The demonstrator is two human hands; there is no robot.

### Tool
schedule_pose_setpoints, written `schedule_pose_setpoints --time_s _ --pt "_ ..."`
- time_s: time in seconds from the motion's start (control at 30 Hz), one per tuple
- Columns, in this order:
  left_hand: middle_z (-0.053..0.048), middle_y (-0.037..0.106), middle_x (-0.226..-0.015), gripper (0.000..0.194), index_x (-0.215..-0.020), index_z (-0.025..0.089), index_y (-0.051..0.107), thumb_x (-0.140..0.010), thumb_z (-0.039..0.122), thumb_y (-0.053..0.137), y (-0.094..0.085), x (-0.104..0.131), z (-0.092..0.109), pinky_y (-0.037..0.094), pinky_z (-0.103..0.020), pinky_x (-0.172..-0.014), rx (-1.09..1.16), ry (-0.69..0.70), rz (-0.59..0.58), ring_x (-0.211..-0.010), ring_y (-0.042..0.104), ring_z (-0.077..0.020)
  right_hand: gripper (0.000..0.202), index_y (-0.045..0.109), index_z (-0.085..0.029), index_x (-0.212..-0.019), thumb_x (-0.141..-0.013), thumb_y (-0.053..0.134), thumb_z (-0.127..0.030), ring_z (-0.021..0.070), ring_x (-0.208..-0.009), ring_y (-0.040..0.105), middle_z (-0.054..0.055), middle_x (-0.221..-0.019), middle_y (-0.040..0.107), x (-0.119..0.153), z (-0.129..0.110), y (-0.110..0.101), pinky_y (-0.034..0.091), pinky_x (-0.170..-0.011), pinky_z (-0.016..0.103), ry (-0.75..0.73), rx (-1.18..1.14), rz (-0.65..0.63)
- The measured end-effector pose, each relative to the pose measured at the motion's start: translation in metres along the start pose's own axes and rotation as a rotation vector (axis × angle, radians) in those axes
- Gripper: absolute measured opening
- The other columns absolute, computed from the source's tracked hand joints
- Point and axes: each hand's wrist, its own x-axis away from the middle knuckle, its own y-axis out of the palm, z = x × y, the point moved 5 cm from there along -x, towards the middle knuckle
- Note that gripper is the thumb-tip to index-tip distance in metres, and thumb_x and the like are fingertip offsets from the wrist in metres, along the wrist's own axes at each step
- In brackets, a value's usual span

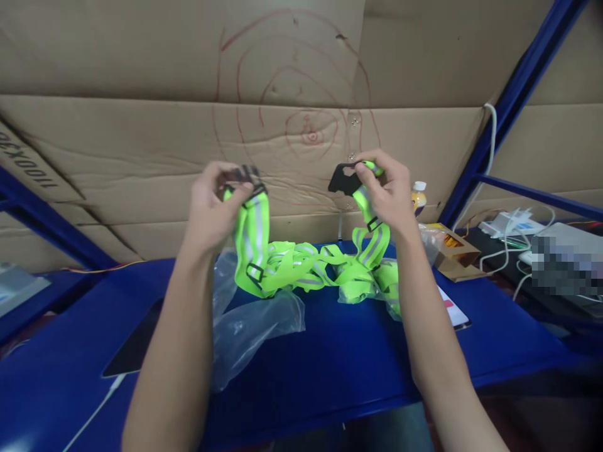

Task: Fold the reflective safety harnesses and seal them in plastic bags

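Observation:
My left hand [210, 201] pinches a dark plastic buckle [249, 180] at the end of a neon-green reflective strap [257, 229] with a silver stripe. A black slider [255, 272] sits lower on that strap. Level with it on the right, my right hand [390, 188] grips a flat black plastic piece [343, 180] with a cut-out, joined to another green strap end [362, 201]. The two black pieces are apart. Between and below my hands, a tangled heap of green straps [301, 267] rests on the blue table [325, 351], partly over clear plastic bags [264, 326].
A dark flat device [134, 345] with a white cable lies at left. Behind my right forearm are a phone [455, 307], a small bottle [418, 196] and an open cardboard box [456, 254]. Cables [504, 251] clutter the far right. Cardboard [164, 144] with red rings stands behind.

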Motion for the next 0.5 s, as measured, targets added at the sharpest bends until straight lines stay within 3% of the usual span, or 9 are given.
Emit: schedule_pose_setpoints --time_s 0.1,0.2,0.33,0.5 --pt "-0.004 0.076 -0.111 0.043 -0.113 0.021 0.07 -0.084 0.048 0.087 0.021 0.011 0.038 0.056 -0.035 -0.091 0.131 0.053 -0.126 -0.099 0.07 -0.0181 0.037 0.072 -0.025 -0.1 -0.104 0.057 -0.059 0.0233 -0.095 0.068 0.006 -0.098 0.075 0.0 -0.012 0.007 0.055 -0.094 0.041 -0.014 -0.032 -0.077" --pt "-0.004 0.079 -0.109 0.037 -0.111 0.025 0.077 -0.083 0.048 0.088 0.029 0.019 0.06 0.06 -0.038 -0.093 0.076 0.118 -0.181 -0.097 0.073 -0.0208 0.038 0.073 -0.026 -0.102 -0.105 0.055 -0.06 0.024 -0.098 0.068 0.007 -0.1 0.075 0.0 -0.015 0.011 0.055 -0.095 0.042 -0.013 -0.043 -0.139" --pt "-0.004 0.082 -0.109 0.029 -0.113 0.028 0.083 -0.09 0.046 0.082 0.039 0.026 0.071 0.061 -0.042 -0.099 -0.027 0.126 -0.339 -0.102 0.077 -0.0262 0.039 0.074 -0.026 -0.101 -0.104 0.056 -0.061 0.0234 -0.097 0.068 0.006 -0.1 0.075 0.001 -0.017 0.012 0.055 -0.095 0.041 -0.033 -0.036 -0.218" --pt "-0.004 0.08 -0.113 0.041 -0.128 0.028 0.076 -0.09 0.041 0.08 0.045 0.029 0.077 0.058 -0.042 -0.1 -0.122 0.14 -0.46 -0.104 0.075 -0.0274 0.038 0.075 -0.024 -0.1 -0.105 0.057 -0.057 0.0233 -0.095 0.067 0.006 -0.1 0.076 0.003 -0.021 0.019 0.052 -0.09 0.037 -0.07 -0.035 -0.376"
